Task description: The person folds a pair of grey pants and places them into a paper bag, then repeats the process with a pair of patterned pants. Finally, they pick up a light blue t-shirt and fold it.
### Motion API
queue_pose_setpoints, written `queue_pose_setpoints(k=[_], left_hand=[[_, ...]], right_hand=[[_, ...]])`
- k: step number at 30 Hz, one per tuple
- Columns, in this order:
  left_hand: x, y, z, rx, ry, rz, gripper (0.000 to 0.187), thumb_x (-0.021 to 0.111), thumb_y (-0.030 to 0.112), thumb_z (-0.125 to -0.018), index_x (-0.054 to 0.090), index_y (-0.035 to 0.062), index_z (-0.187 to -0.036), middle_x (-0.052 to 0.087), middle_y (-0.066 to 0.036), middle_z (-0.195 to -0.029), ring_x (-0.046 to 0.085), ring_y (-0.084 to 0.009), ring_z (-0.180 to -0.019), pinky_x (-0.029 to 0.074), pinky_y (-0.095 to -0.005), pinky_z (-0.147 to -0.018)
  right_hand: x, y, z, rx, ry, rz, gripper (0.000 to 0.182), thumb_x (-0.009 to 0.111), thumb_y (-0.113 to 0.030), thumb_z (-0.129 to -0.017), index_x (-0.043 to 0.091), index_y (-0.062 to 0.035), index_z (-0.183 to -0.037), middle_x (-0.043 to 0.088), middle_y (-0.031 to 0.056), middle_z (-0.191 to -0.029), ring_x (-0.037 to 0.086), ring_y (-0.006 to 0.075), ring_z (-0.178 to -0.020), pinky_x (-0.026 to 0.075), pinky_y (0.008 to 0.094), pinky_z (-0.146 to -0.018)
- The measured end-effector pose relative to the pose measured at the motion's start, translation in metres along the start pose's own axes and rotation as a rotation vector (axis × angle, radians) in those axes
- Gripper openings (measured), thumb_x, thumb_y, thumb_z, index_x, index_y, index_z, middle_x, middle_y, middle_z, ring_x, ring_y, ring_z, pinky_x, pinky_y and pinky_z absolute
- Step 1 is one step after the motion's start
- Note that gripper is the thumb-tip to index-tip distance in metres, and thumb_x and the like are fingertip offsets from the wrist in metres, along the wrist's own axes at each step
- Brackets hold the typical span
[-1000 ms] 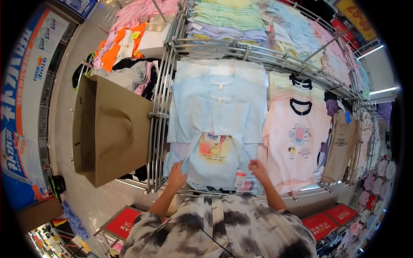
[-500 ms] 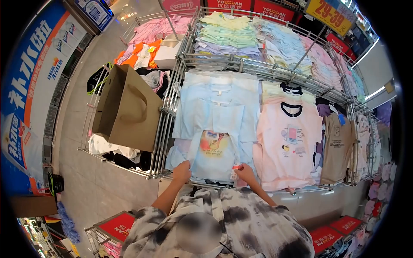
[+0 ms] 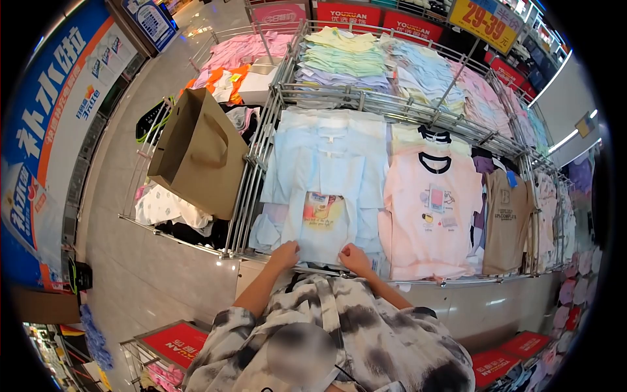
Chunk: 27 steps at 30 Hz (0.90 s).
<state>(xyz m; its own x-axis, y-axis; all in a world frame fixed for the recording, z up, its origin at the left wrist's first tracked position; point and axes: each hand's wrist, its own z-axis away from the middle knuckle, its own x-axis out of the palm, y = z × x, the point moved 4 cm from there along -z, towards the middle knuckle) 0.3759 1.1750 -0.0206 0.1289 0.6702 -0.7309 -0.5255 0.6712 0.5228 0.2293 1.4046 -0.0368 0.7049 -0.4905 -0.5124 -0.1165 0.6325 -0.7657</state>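
A pale blue T-shirt [image 3: 326, 238] with a yellow and pink print lies folded in front of me, on a stack of similar tops on the metal rack. My left hand [image 3: 285, 255] is closed on the shirt's near left edge. At its near right edge my right hand [image 3: 356, 259] is also closed, fingers pinched on the fabric. More light blue shirts [image 3: 333, 127] lie overlapped behind it. To the right is a pink T-shirt [image 3: 436, 196] with a black collar. My fingertips are partly hidden by the hands themselves.
A brown paper bag [image 3: 212, 157] leans on the rack's left section. Metal rails [image 3: 251, 189] divide the rack. Stacks of folded clothes [image 3: 343, 59] stand at the back, and a brown T-shirt [image 3: 506, 215] lies right. Red signs [image 3: 171, 346] are behind me.
My right hand has moved left, closer to my left hand, onto the shirt's edge. The small red and white tag by its fingers no longer shows. My left hand has shifted slightly right.
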Motion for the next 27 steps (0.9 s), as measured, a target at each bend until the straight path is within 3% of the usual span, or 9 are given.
queue_pose_setpoints(k=[2,8,11,14,17,20,23,27], left_hand=[[-0.001,0.014,-0.003,0.130,0.073,0.045,0.022,0.059,0.014,-0.078,0.059,0.0059,-0.099,0.062,-0.016,-0.096,0.060,-0.0333,-0.094,0.048,-0.0421,-0.080],[0.027,0.057,-0.036,0.135,0.117,0.612,0.033,0.066,0.022,-0.082,0.058,-0.0013,-0.104,0.062,-0.016,-0.097,0.062,-0.0252,-0.083,0.050,-0.0363,-0.073],[0.056,0.074,-0.067,-0.155,0.017,0.871,0.033,0.066,0.023,-0.086,0.058,-0.0007,-0.107,0.062,-0.008,-0.094,0.059,-0.0167,-0.081,0.050,-0.0313,-0.066],[0.093,0.077,-0.102,-0.199,-0.248,0.837,0.041,0.068,0.025,-0.085,0.056,-0.0015,-0.114,0.062,-0.008,-0.092,0.059,-0.0146,-0.076,0.049,-0.0280,-0.058],[0.082,0.109,-0.092,-0.244,-0.056,0.848,0.050,0.070,0.026,-0.082,0.054,-0.0027,-0.120,0.061,-0.006,-0.085,0.057,-0.0119,-0.068,0.045,-0.0260,-0.051],[0.091,0.113,-0.102,-0.183,-0.216,0.785,0.061,0.073,0.027,-0.078,0.051,-0.0080,-0.123,0.065,-0.016,-0.099,0.062,-0.0208,-0.083,0.052,-0.0331,-0.067],[0.080,0.122,-0.090,-0.152,-0.343,0.696,0.053,0.074,0.027,-0.077,0.058,-0.0059,-0.115,0.066,-0.015,-0.094,0.063,-0.0201,-0.082,0.051,-0.0322,-0.070],[0.099,0.109,-0.091,-0.065,-0.173,0.721,0.048,0.075,0.026,-0.077,0.060,-0.0033,-0.111,0.064,-0.008,-0.087,0.059,-0.0152,-0.073,0.050,-0.0290,-0.065]], right_hand=[[0.003,0.003,-0.001,-0.001,-0.014,0.056,0.026,0.067,-0.025,-0.080,0.061,-0.0033,-0.093,0.068,0.0129,-0.082,0.066,0.0284,-0.076,0.052,0.0362,-0.070],[0.001,-0.013,0.005,-0.098,-0.130,0.080,0.025,0.064,-0.023,-0.081,0.063,-0.0022,-0.095,0.067,0.0158,-0.085,0.065,0.0303,-0.079,0.051,0.0379,-0.072],[0.003,-0.011,0.011,-0.150,-0.202,0.054,0.025,0.063,-0.020,-0.080,0.064,-0.0020,-0.098,0.067,0.0164,-0.086,0.065,0.0300,-0.080,0.051,0.0381,-0.073],[0.005,-0.006,0.015,-0.149,-0.219,0.037,0.026,0.061,-0.018,-0.080,0.064,-0.0016,-0.100,0.066,0.0165,-0.086,0.064,0.0299,-0.081,0.050,0.0383,-0.073],[0.004,-0.002,0.017,-0.142,-0.226,0.035,0.025,0.060,-0.017,-0.080,0.064,-0.0015,-0.099,0.067,0.0164,-0.087,0.064,0.0305,-0.082,0.050,0.0390,-0.074],[0.003,0.001,0.019,-0.130,-0.232,0.052,0.024,0.059,-0.017,-0.081,0.064,-0.0018,-0.098,0.067,0.0168,-0.089,0.065,0.0311,-0.084,0.050,0.0396,-0.075],[0.006,0.003,0.018,-0.135,-0.262,0.026,0.023,0.058,-0.017,-0.081,0.063,-0.0014,-0.097,0.067,0.0171,-0.089,0.065,0.0321,-0.085,0.050,0.0403,-0.075],[0.005,-0.002,0.017,-0.146,-0.321,0.043,0.023,0.058,-0.018,-0.082,0.062,-0.0012,-0.097,0.067,0.0178,-0.091,0.064,0.0342,-0.087,0.049,0.0413,-0.077]])
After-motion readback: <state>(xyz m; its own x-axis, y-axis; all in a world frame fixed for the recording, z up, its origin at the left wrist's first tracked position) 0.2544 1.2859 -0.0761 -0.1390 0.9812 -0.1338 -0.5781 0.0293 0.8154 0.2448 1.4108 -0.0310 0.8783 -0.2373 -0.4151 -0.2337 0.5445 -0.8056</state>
